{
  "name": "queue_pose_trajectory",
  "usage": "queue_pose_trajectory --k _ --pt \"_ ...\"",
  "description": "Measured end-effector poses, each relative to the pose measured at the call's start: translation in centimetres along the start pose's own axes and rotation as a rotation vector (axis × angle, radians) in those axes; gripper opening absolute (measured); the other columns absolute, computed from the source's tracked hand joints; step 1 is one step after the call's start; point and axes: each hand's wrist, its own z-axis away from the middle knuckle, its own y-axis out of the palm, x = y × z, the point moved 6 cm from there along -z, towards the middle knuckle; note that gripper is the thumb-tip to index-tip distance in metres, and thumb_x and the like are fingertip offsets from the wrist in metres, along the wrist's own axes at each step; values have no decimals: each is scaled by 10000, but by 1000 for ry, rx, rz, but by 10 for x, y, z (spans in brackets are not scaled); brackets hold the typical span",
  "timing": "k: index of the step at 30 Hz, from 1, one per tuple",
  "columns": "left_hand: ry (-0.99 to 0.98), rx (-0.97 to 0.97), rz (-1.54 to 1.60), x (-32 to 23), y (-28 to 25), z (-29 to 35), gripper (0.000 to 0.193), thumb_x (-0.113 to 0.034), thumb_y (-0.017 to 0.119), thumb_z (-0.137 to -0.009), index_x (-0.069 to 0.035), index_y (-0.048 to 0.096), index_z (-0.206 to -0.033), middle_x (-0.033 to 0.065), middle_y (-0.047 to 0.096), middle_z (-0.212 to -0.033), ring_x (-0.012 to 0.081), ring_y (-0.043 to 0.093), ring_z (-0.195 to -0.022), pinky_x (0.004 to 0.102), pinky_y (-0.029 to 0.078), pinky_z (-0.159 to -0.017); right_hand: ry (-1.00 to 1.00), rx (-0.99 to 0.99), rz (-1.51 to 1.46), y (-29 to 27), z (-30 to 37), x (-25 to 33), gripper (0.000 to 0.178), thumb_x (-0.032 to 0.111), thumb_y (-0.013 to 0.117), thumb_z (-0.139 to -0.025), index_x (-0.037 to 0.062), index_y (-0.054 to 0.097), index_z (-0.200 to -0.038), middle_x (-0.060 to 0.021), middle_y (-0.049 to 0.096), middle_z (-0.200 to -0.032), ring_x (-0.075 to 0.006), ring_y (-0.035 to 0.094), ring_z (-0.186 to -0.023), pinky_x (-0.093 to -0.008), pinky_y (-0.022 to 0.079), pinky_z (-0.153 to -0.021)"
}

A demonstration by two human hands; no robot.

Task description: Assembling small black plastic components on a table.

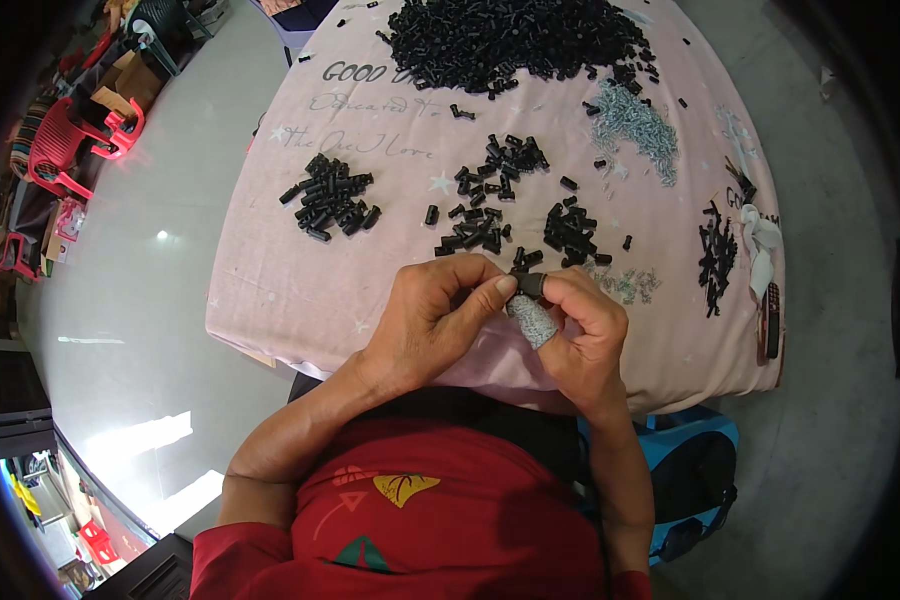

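Note:
My left hand (pixel 435 315) and my right hand (pixel 590 340) meet at the table's near edge, their fingertips pinched together. Between them shows a bit of a small black part (pixel 516 273), mostly hidden by the fingers. A grey knitted cover (pixel 534 322) wraps my right thumb, and a dark cover (pixel 532 286) sits on a right fingertip. Just beyond the hands lie loose short black cylindrical plastic pieces (pixel 478 232), with another cluster of black pieces (pixel 570 232) beside them. A separate heap of black cylinders (pixel 332 198) lies farther left.
A pale pink cloth (pixel 270 270) covers the table. At the far side rises a large pile of black parts (pixel 515 40); silvery small pieces (pixel 635 130) lie right of it. Thin black strips (pixel 717 260) and white crumpled material (pixel 760 240) lie at the right edge. A blue bag (pixel 695 470) stands below.

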Motion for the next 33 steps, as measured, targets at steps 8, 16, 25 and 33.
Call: queue_pose_trajectory --k 8,16,25,33 --pt "96 -248 -328 -21 -65 -7 178 -133 738 -1000 40 756 -962 115 715 -807 151 654 -694 309 506 -630 47 97 129 2 -14 -3 200 -48 730 -781 -9 737 -977 -116 693 -835 -272 612 -690 -368 497 -629" --pt "246 -65 -707 -16 -28 -4 165 -138 774 -876 -76 778 -1028 104 687 -991 321 681 -939 443 565 -795 -110 -27 136 7 -14 -7 208 -49 742 -779 -20 728 -985 -154 722 -923 -336 658 -794 -395 539 -711" --pt "162 -28 -210 -2 -35 -8 173 -37 768 -941 -9 765 -1111 104 719 -984 167 702 -850 286 552 -778 -101 -70 92 1 -10 -5 242 -90 748 -785 -19 744 -1016 -141 733 -947 -296 667 -799 -358 541 -708" --pt "14 97 227 8 -21 -9 206 -63 707 -1028 2 748 -1219 23 734 -1031 73 648 -924 234 531 -830 -176 -89 90 -2 -9 0 288 -103 738 -773 -9 750 -1045 -130 738 -956 -284 671 -796 -352 543 -708"
